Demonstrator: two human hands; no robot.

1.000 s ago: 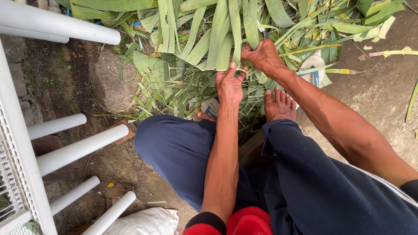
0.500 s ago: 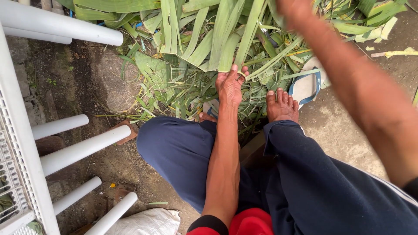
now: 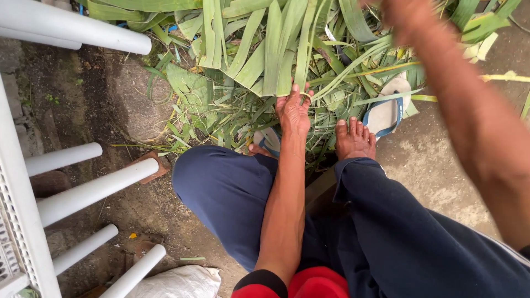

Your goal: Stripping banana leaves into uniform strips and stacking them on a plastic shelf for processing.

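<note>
**Long green leaves held on the ground between the knees**

A heap of long green leaves (image 3: 276,60) is spread over the ground at the top of the view, ahead of the seated person. The lower ends of several blades are gripped by the left hand (image 3: 293,110), whose fingers are curled over them, closed on the leaves, just in front of the knees. The right hand (image 3: 406,19) is raised over the right part of the heap near the top edge; it is blurred, so whether it is closed on anything cannot be told. The two hands are kept well apart.

A bare foot (image 3: 355,139) is planted just beside the left hand, at the edge of the pile. A white sandal with a blue strap (image 3: 386,110) lies partly under the leaves, near that foot. Dark blue trousers (image 3: 232,193) cover the bent legs below, and a red garment (image 3: 314,284) is seen at the bottom edge. White rails of a plastic chair (image 3: 88,193) are seen on the left, over bare, damp soil (image 3: 83,105).
</note>
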